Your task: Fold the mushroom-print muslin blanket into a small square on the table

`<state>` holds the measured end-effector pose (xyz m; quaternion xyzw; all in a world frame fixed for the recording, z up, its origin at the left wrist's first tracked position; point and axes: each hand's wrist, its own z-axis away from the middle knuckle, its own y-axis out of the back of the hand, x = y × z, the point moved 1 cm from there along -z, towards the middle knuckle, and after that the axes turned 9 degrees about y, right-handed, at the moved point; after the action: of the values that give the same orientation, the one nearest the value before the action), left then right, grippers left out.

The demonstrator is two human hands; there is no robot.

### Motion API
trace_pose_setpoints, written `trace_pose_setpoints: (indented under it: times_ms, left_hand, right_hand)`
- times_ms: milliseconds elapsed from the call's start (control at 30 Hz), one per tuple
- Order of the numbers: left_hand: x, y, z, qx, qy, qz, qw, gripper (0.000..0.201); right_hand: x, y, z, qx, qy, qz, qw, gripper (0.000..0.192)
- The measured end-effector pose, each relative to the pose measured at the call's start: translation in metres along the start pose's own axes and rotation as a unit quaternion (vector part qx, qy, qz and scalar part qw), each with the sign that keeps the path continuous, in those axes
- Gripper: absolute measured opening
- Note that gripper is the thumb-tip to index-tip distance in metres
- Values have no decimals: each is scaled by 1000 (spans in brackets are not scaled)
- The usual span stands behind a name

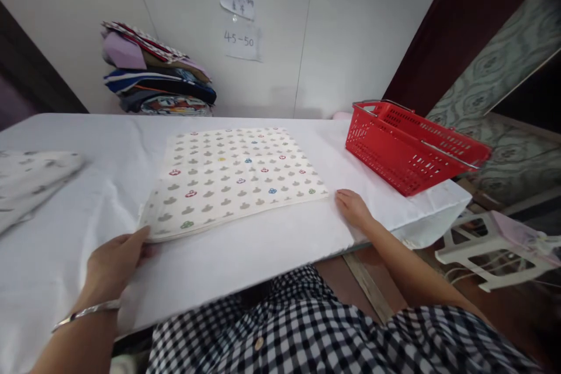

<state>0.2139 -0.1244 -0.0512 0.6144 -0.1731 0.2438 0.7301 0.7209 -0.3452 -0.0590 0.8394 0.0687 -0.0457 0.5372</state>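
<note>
1. Nearest the camera: a black-and-white checked shirt (307, 327) along the bottom edge, just short of the near edge of the folded cloth's table.
2. Left hand (116, 263): fingers loosely curled around the near left corner of the folded patterned cloth (232, 181), thumb on top, so it holds the corner. A silver bangle (85, 312) sits on that wrist.
3. Right hand (353, 207): lies flat and open on the white table cover (245, 251), fingertips touching or just beside the cloth's near right corner. Cannot tell whether it presses the cloth itself.
4. The cloth: cream, printed with rows of small grey shapes and a few coloured ones. It lies flat in a neat rectangle in the middle of the table, layers stacked at the near left corner.
5. Judgement: to handle it well, keep both corners level, hold all layers together at the left corner, and keep the edges aligned so the fold does not skew.
6. Left of the cloth, well apart: another pale printed piece (30, 181), bunched at the table edge.
7. Right of the cloth, apart: a red plastic basket (407, 149) with metal handles, tilted at the table's right end. Below it, off the table, a white stool (486, 245).
8. Beyond the cloth: a stack of folded fabrics (158, 73) against the wall, and paper notes (239, 20) taped above.
</note>
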Motion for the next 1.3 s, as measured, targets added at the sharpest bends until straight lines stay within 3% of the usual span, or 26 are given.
trace_pose_setpoints:
  times_ms: [100, 233, 333, 500, 567, 700, 800, 1000, 1167, 1300]
  left_hand:
    - [16, 8, 15, 17, 82, -13, 996, 36]
    - [19, 3, 18, 84, 60, -107, 989, 35]
    - [10, -3, 18, 137, 47, -115, 983, 41]
    - [13, -14, 30, 277, -91, -128, 948, 36]
    - [26, -23, 37, 296, -171, -125, 932, 29]
    - [64, -52, 48, 216, -330, -86, 915, 23]
    - [92, -74, 51, 150, -396, -78, 902, 22]
    - [114, -98, 45, 52, -419, -95, 901, 19]
    - [113, -98, 40, 19, -443, -106, 890, 20]
    - [116, -96, 38, 0, -425, -85, 901, 23]
  right_hand:
    - [13, 0, 13, 46, -49, -17, 998, 27]
    - [0, -11, 4, 42, -27, -66, 997, 27]
    - [-13, -19, -11, 26, 7, -68, 997, 25]
    - [-29, -26, -31, -1, 66, -46, 997, 23]
    - [-36, -29, -38, -18, 83, -41, 995, 22]
    - [-48, -38, -51, -46, 115, -33, 992, 23]
    - [-54, -46, -60, -44, 144, -38, 988, 23]
    - [-60, -49, -72, -73, 172, -51, 981, 24]
    - [-62, -45, -75, -83, 175, -65, 979, 23]
    - [-67, -45, -77, -75, 172, -60, 980, 26]
